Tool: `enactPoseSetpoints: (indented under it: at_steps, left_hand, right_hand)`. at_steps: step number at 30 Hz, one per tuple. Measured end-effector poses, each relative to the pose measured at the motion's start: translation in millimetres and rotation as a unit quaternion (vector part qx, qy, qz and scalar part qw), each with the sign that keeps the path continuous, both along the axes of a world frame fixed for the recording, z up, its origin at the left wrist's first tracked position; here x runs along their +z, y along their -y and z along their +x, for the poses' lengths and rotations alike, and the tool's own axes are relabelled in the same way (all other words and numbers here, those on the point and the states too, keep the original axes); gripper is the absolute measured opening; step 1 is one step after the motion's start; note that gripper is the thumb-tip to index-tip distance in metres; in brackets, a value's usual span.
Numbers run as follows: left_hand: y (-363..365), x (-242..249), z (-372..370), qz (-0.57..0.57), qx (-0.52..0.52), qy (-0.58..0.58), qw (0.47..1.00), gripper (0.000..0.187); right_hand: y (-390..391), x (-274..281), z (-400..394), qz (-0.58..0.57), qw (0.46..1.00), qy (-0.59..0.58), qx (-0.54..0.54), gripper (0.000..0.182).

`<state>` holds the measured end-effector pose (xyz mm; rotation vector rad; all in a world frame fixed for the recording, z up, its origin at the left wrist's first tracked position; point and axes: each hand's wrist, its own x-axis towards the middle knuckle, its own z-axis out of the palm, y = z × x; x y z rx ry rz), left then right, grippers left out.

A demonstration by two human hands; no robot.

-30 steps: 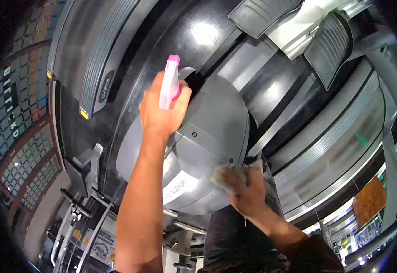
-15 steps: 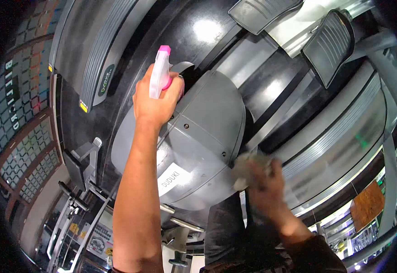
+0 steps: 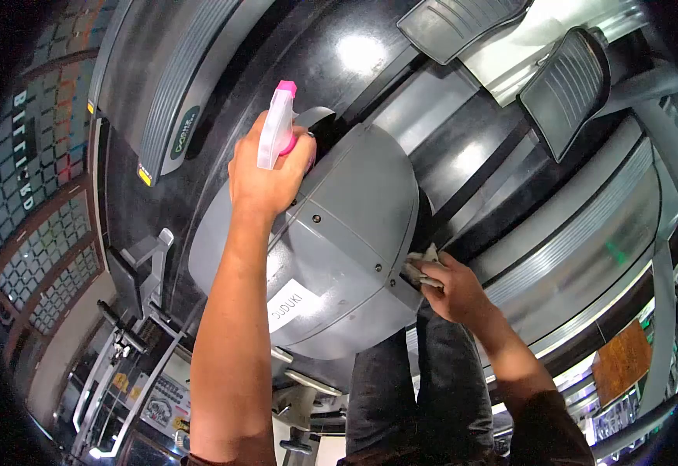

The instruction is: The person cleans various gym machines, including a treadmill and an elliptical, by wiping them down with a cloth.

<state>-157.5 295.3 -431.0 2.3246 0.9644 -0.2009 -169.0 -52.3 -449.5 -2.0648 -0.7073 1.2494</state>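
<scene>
while the left hand [image 3: 259, 177] is wrapped round a spray bottle [image 3: 277, 130] over one side of a rounded grey plastic machine cover [image 3: 360, 186], the right hand [image 3: 460, 293] pinches a crumpled pale cloth [image 3: 427, 269] at the cover's other edge. the left grip is closed about the bottle's neck, likely because that keeps the bottle upright and the trigger within reach of the fingers; the white head and its pink nozzle [image 3: 286, 85] stick up out of the fist, pointing away from the person, and most of the bottle's body is hidden. the right grip is closed on the cloth, which is bunched, probably so that a padded wad sits ahead of the fingertips. it pokes out past the thumb and fingers towards the cover, beside the lower screws, and seems to touch the rim, though the exact contact is hard to tell.

so the bottle lies inside the left grip with its head above it, and the cloth lies at the front of the right one, well apart from the bottle, with the cover between. a white paper label [image 3: 296, 304] sits flat on the cover near the left forearm, its lettering partly cut off by the arm. two ribbed black pedals [image 3: 569, 92] stand beyond the cover, and the person's dark jeans [image 3: 451, 377] are just beneath its near edge.
</scene>
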Motion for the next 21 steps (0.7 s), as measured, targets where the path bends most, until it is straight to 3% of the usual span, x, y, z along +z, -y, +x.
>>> enactPoseSetpoints:
  at_steps: [2,5,8,12,15,16,19,21]
  left_hand:
    - [1,-2,1,-0.008,0.007,0.015,1.0,0.032]
    - [-2,-6,-3,-0.026,0.022,0.017,0.999,0.032]
    - [-2,-9,-7,-0.04,0.031,0.025,0.998,0.033]
    - [-1,-5,-4,-0.039,0.045,0.034,0.998,0.033]
    - [-2,-9,-7,-0.041,0.049,0.039,0.997,0.035]
    - [-3,-10,-7,-0.049,0.045,0.052,0.996,0.037]
    - [-4,-11,-8,-0.049,0.048,0.069,0.995,0.038]
    - [-5,-10,-10,-0.055,0.048,0.104,0.992,0.039]
  right_hand:
    - [-4,16,24,-0.007,0.997,-0.055,0.05,0.039]
    - [-12,-1,59,0.076,0.982,0.15,-0.081,0.033]
    - [-25,-13,78,-0.082,0.983,0.145,-0.077,0.028]
    - [-38,17,51,-0.125,0.985,0.056,0.108,0.025]
    - [-13,25,37,-0.056,0.983,0.016,0.174,0.025]
    - [-16,30,45,-0.102,0.977,-0.049,0.184,0.029]
    - [2,31,47,-0.058,0.994,-0.015,0.088,0.037]
    - [14,17,27,-0.025,0.994,-0.023,-0.104,0.035]
